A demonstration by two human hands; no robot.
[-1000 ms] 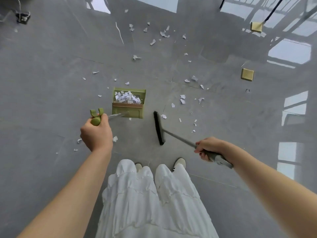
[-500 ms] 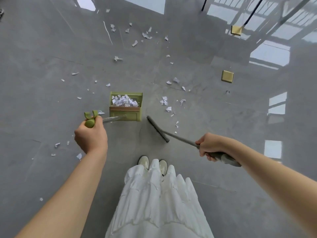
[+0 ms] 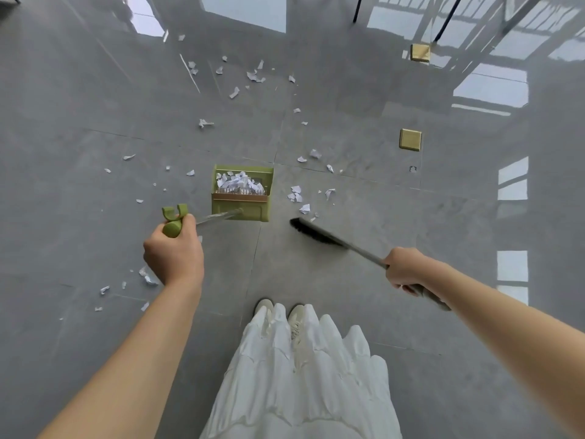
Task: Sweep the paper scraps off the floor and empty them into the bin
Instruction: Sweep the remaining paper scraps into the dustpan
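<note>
The floor (image 3: 348,128) is glossy grey tile with thin grout lines, and it mirrors bright window panes along its far and right edges. The green dustpan (image 3: 242,193) stands on it at the middle, its pan heaped with white paper. The left hand (image 3: 174,253), nearer the person than the dustpan and to its left, has its fingers curled tight round the green grip of the dustpan's long handle. The right hand (image 3: 403,269), well to the right of the dustpan, is wrapped round the grey handle of the broom (image 3: 316,234); the broom's dark head sits just right of the dustpan's near corner. Loose scraps (image 3: 297,194) lie between the dustpan and the broom head, more are strewn beyond the dustpan, and others lie left of it and near the left hand. Two brass plates (image 3: 410,140) are set in the floor far to the right of the dustpan, one beyond the other. Dark thin legs (image 3: 446,20) stand past the far plate. Nearest the person, a white skirt (image 3: 300,375) and pale shoes (image 3: 296,312) show
</note>
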